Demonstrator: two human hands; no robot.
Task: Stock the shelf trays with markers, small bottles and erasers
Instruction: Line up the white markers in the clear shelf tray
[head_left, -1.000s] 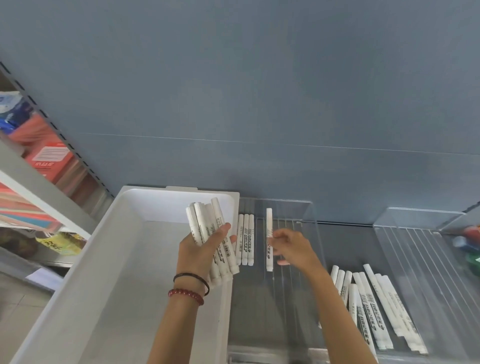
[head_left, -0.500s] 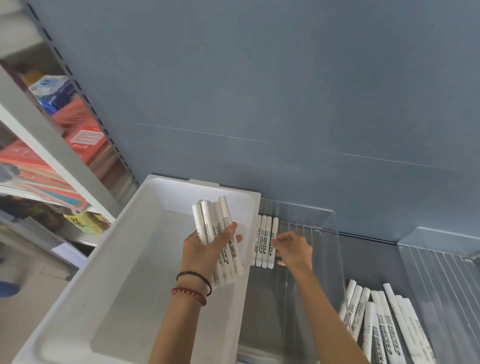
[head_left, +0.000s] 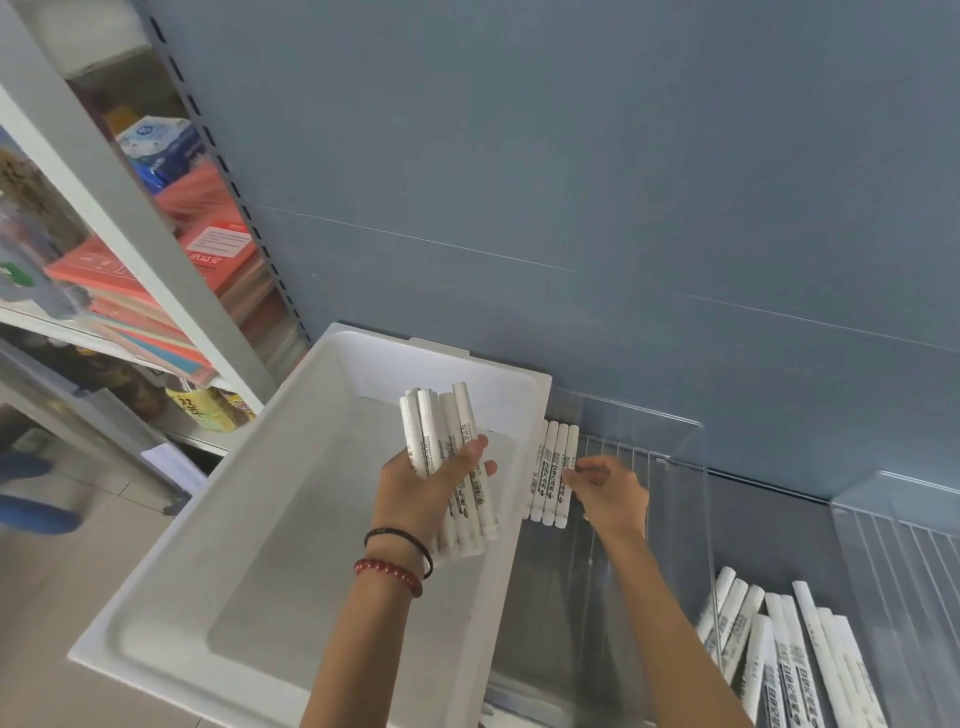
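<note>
My left hand (head_left: 426, 483) grips a bundle of several white markers (head_left: 452, 441), tips pointing away from me, above the white bin (head_left: 291, 467). To its right a clear shelf tray (head_left: 649, 441) holds a tight row of white markers (head_left: 551, 473) along its left wall. My right hand (head_left: 608, 488) is inside that tray, bent fingertips touching the side of the rightmost marker in the row. More white markers (head_left: 779, 654) lie loose in the neighbouring tray at the lower right.
A blue back panel (head_left: 571, 182) rises behind the trays. Another clear ribbed tray (head_left: 914, 561) sits at the far right. On the left, a grey shelf upright (head_left: 130, 218) fronts stacks of red and coloured notebooks (head_left: 208, 249).
My right hand brought a single marker leftward and set it against the row in the clear tray. The left hand kept its bundle. The view swung left and down.
</note>
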